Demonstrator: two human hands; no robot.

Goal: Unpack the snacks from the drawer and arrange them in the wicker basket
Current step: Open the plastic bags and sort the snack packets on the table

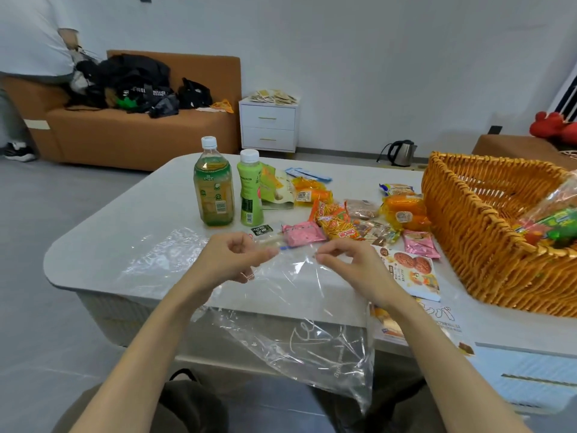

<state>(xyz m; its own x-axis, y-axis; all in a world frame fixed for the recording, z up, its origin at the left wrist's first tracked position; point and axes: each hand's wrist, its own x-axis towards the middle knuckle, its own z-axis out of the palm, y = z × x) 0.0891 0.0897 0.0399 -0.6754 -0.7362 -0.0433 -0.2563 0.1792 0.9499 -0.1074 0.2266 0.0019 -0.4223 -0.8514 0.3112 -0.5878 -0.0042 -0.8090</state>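
Head view: toward the near left corner of the table [125, 214] a flat clear wrapper [156, 254] lies on the top. Past it, toward the middle, stand a tea bottle [214, 189] and a green bottle [250, 192], upright and just beside each other.

In front of them, over the near edge, the left hand [229, 260] has its fingers curled and pinches the upper rim of a clear bag [299, 339]. The right hand [356, 270] pinches the same rim a little further along. The bag hangs slack off the table edge toward the lap and looks empty.

Right of the bottles the loose snacks [337, 220] are spread over the middle of the table, and a biscuit box [412, 270] lies at the near edge under the right wrist. The wicker basket [474, 232] sits on the right end and already holds a few packets [559, 226]. The pale drawer [530, 370] appears to stand open below the near right edge.

Most of the snacks are still outside the basket, so the sorting is probably at an early stage. A sweep of the slack bag or of a forearm could tip the bottles. Pulling the bag aside could drag light packets off the near edge. The biscuit box overhangs and could slide into the drawer.
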